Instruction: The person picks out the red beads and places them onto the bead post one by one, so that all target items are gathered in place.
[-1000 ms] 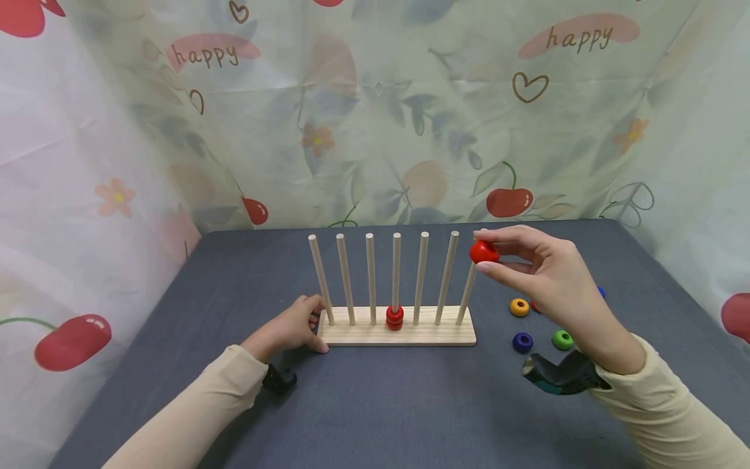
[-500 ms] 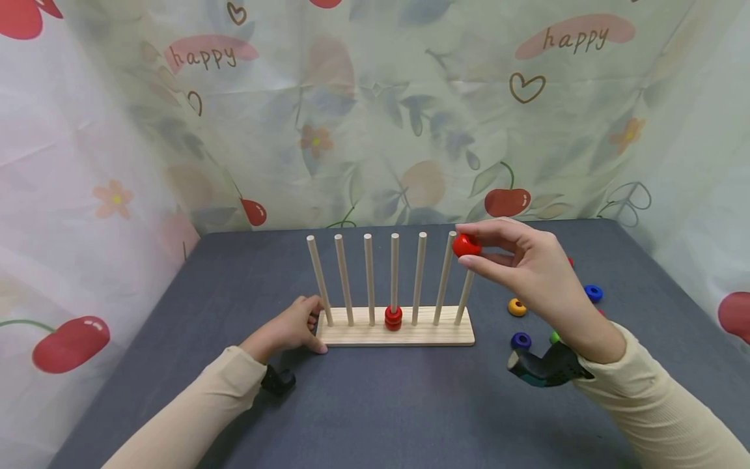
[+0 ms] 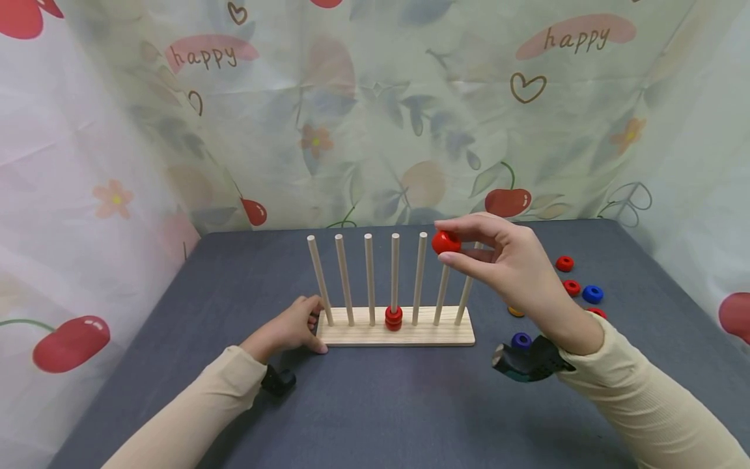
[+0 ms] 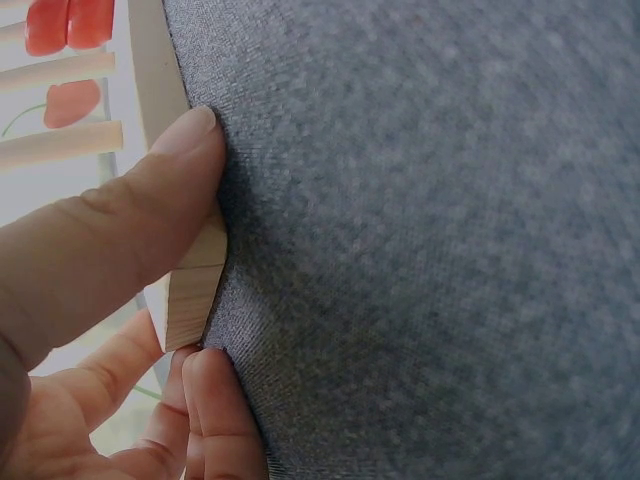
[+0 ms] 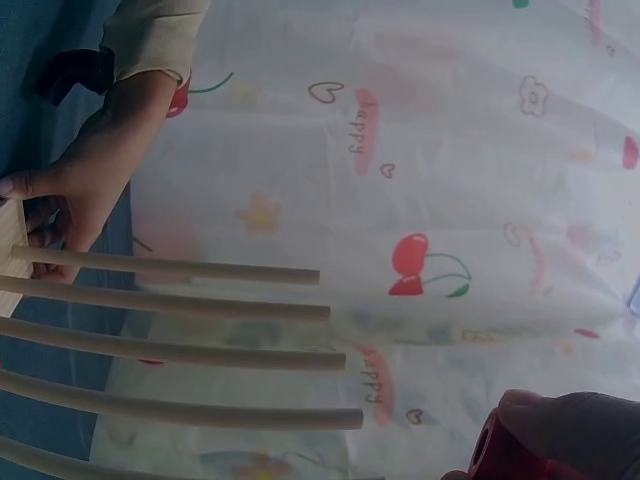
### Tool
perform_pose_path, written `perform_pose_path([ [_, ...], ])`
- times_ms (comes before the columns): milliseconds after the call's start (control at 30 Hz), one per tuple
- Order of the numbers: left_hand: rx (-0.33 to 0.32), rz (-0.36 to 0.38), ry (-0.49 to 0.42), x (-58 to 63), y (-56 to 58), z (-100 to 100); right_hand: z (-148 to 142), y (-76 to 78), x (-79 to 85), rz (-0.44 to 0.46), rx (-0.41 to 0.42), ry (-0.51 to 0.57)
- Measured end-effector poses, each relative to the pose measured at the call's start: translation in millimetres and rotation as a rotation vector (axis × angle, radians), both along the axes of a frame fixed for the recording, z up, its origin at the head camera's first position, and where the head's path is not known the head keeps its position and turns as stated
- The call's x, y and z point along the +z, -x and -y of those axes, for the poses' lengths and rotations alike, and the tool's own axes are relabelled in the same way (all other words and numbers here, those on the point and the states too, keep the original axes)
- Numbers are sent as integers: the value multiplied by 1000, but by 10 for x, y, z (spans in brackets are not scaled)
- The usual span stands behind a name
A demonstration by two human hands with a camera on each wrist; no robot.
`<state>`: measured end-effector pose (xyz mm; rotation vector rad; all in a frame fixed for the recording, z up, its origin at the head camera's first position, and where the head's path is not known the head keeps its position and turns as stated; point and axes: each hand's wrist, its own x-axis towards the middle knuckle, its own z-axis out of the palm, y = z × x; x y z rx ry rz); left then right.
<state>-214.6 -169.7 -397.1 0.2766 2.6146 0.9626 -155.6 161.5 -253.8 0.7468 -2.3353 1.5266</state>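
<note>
A wooden peg rack [image 3: 351, 335] with several upright pegs stands on the table. Two red rings [image 3: 394, 318] are stacked low on its middle peg. At the rack's left end, my left hand [image 3: 291, 329] grips the base; in the left wrist view the thumb lies along one side of the wooden base [image 4: 195, 295] and fingers touch its end. Between thumb and fingertips, my right hand [image 3: 506, 257] pinches another red ring [image 3: 446, 242], raised to peg-top height in front of the second peg from the right. In the right wrist view that red ring [image 5: 500, 450] is partly cut off.
Right of the rack lie loose rings: red ones [image 3: 565, 264], a blue one [image 3: 593, 294], a purple one [image 3: 521, 341] and a yellow one [image 3: 515, 312] partly hidden by the right arm. A patterned cloth [image 3: 375, 130] hangs behind the dark table [image 3: 398, 404].
My right hand has moved left with the red ring, from beside the rightmost peg to the second peg from the right. The left hand and rack have stayed in place.
</note>
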Motion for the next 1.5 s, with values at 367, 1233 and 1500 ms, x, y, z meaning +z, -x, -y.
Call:
perform_pose_path([
  [367, -1, -11, 6, -17, 6, 11, 125, 79, 24, -17, 20, 2],
  [1233, 9, -2, 13, 0, -4, -7, 320, 393, 41, -40, 64, 47],
  [1500, 6, -1, 9, -2, -4, 1, 365, 447, 14, -5, 121, 72],
])
